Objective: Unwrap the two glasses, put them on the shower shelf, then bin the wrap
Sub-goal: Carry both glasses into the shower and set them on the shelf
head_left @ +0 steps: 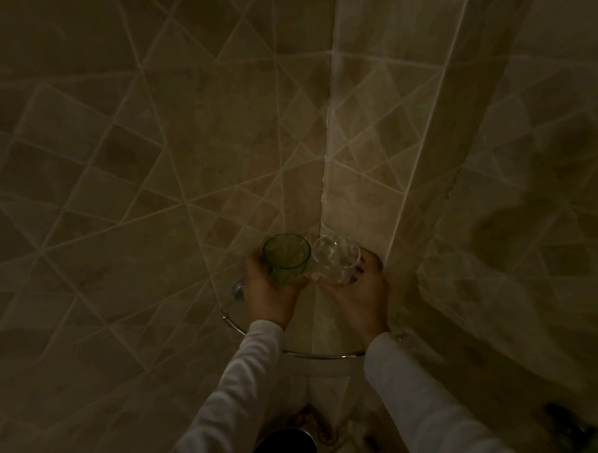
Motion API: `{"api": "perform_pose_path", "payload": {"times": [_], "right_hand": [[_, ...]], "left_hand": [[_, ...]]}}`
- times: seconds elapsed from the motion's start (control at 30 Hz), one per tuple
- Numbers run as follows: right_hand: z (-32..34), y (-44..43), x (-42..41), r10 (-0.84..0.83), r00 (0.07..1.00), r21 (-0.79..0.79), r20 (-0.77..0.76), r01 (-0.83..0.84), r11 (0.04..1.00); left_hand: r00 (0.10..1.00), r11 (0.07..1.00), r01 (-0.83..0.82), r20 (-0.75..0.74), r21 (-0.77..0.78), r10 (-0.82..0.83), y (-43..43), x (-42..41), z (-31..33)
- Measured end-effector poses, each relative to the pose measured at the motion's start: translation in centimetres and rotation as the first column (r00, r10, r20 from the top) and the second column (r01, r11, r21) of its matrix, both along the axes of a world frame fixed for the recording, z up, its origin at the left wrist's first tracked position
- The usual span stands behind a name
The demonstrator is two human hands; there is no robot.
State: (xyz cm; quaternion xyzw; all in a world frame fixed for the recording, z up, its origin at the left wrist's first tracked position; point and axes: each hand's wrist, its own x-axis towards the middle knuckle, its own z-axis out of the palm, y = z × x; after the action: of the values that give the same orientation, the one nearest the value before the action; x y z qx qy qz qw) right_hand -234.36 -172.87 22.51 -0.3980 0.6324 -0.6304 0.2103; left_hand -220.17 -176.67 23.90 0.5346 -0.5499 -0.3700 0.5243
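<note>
left hand (pixel 272 289) grips green glass (pixel 286 257) by wall | right hand (pixel 360 285) grips clear glass (pixel 336 259) | both likely rigid, slick, fragile | hold low, lower-centre shower shelf (pixel 324 356)

Green glass (pixel 286 257) and clear glass (pixel 336 258) upright, side by side, unwrapped.

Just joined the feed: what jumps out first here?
Two glasses held side by side in the tiled corner: a green glass in the left hand and a clear glass in the right hand. Below them curves the metal rail of the shower shelf.
</note>
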Motion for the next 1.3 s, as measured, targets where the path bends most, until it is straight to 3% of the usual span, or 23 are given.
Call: {"api": "perform_pose_path", "payload": {"times": [0.1,0.27,0.4,1.07,1.3], "right_hand": [[-0.2,0.1,0.0,0.014,1.0,0.001,-0.021,-0.014,1.0],[-0.6,0.5,-0.4,0.023,0.999,0.04,-0.027,-0.021,0.999],[-0.6,0.5,-0.5,0.021,1.0,0.083,-0.018,-0.019,0.996],[1.0,1.4,1.1,-0.114,0.98,0.188,-0.16,0.144,0.972],[2.1,3.7,1.8,-0.095,0.949,0.202,-0.302,0.161,0.966]], "left_hand": [[1.0,0.999,0.012,0.016,-0.053,-0.011,0.2,0.2,-0.2],[0.999,0.999,0.033,-0.011,-0.012,-0.034,-0.1,0.9,-1.2],[0.999,1.0,0.014,0.052,-0.015,-0.013,-0.1,1.0,-1.4],[0.995,0.995,0.076,0.07,-0.063,-0.071,0.7,1.2,-0.2],[0.973,0.997,0.053,0.227,-0.048,-0.04,2.8,2.5,0.5]]}}
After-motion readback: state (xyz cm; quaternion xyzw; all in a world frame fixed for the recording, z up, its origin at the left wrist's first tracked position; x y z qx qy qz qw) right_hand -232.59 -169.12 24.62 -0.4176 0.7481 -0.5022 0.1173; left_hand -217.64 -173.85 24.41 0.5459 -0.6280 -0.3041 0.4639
